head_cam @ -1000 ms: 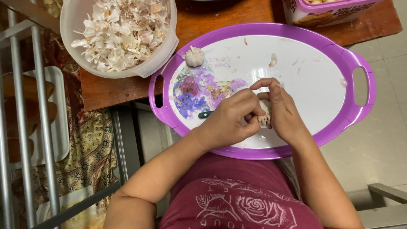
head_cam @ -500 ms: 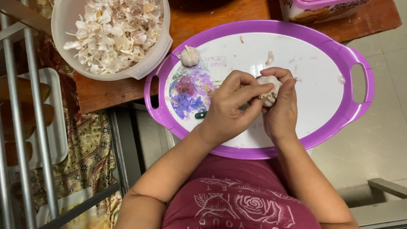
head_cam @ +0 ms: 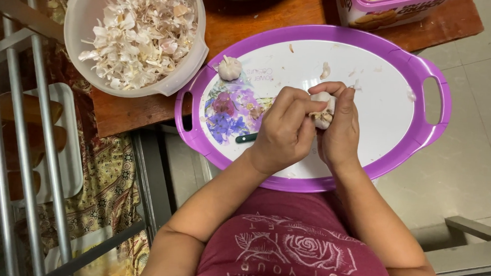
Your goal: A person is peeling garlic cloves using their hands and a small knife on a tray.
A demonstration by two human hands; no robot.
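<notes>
Both hands meet over the middle of the purple oval tray (head_cam: 425,68); between them sits a garlic bulb (head_cam: 324,115), held just above the tray's white face and not resting on it. The right hand (head_cam: 342,131) cups the bulb from the far side, its grip pressed together around it; the left hand (head_cam: 284,131) closes in from the near side, thumb and fingertips pinching at the bulb's papery skin. A dark-handled tool (head_cam: 246,137) pokes out from under the left hand and lies on the tray; whether the hand touches it I cannot tell.

A second, whole garlic bulb (head_cam: 230,68) sits at the tray's upper left edge, well apart from the hands; small flakes of skin (head_cam: 325,71) lie scattered on the white surface. Just beside the tray, on the wooden counter (head_cam: 251,17), stands a translucent bowl (head_cam: 80,15) heaped with pale garlic skins; a purple-lidded box (head_cam: 389,9) sits at the far edge, partly cut off.

The step in hand looks like stripping or breaking apart the bulb; by my judgement the next move calls for a firm hold from the right hand while the left pulls skin or a clove free, without crushing it.
</notes>
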